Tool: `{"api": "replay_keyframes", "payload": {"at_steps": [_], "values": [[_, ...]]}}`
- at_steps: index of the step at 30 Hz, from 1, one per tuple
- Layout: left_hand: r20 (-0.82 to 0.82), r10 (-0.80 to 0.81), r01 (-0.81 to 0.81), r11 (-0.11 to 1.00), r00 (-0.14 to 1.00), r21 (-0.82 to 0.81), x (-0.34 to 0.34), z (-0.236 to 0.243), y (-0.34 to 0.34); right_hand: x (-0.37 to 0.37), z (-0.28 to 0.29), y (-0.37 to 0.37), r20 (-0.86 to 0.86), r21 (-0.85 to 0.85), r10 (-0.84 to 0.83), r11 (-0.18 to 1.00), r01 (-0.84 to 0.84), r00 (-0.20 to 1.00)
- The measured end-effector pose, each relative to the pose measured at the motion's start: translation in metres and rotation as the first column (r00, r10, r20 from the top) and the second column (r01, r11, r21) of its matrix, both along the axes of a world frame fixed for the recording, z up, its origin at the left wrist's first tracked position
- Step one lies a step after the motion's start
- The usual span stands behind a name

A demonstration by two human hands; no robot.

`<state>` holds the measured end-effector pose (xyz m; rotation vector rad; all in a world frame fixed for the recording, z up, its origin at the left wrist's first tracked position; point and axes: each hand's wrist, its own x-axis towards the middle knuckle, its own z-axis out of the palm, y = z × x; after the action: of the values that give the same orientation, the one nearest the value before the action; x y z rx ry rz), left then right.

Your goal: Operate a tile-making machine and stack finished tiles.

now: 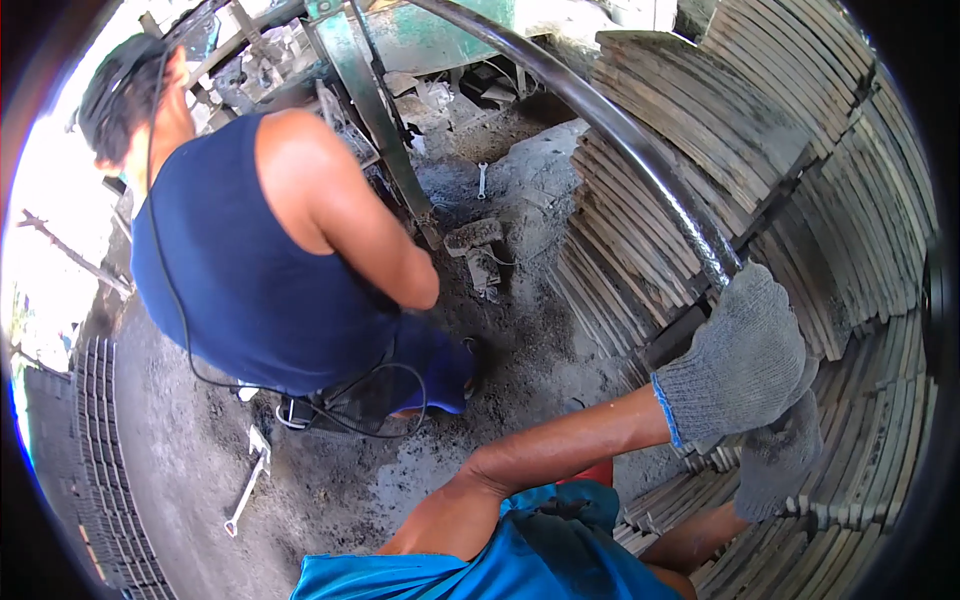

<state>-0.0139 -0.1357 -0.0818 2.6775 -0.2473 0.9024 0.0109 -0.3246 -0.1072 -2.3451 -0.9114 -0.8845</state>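
Note:
A long, dark metal bar [620, 135] runs from the top of the head view down to the right, shiny with wear near its lower end. My left hand [740, 350], in a grey knit glove with a blue cuff edge, is wrapped round that end. Just below it is my right hand [782, 460], also gloved in grey and closed, in line with the bar; the left glove partly covers it and hides the bar there. My left arm reaches across to the right. Close behind both gloves rise stacks of thin, worn boards [680, 110].
A person in a dark blue sleeveless top [250, 260] bends at the left, beside a green metal frame [365, 110]. On the dirty floor lie a large wrench [250, 480], a smaller wrench [482, 181] and a dirt-covered block-like piece [475, 240]. Dark grid panels [100, 450] stand at the left edge.

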Motion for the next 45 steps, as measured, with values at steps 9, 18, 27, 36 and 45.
{"api": "replay_keyframes", "payload": {"at_steps": [9,18,27,36,45], "values": [[0.154,-0.251,0.294,0.85,0.956,-0.437,0.028,-0.041,-0.008,0.006,-0.006,-0.01,0.026,-0.036,0.087,0.996,-0.086,0.996],[0.197,-0.443,0.407,0.453,0.875,-0.793,0.017,-0.03,-0.004,0.01,-0.01,-0.011,-0.118,0.066,0.132,0.99,-0.125,0.984],[0.132,-0.254,0.286,0.828,0.958,-0.483,0.013,-0.031,-0.005,0.013,-0.007,-0.011,-0.073,0.018,0.04,0.999,-0.039,0.996],[0.04,-0.385,0.314,0.685,0.922,-0.657,0.004,-0.006,0.004,0.021,-0.03,-0.033,-0.124,-0.063,-0.025,0.998,0.017,0.992],[0.268,-0.425,0.448,0.409,0.865,-0.795,0.026,-0.068,-0.012,0.063,-0.158,-0.128,-0.077,-0.232,-0.386,0.904,0.36,0.919]]}}
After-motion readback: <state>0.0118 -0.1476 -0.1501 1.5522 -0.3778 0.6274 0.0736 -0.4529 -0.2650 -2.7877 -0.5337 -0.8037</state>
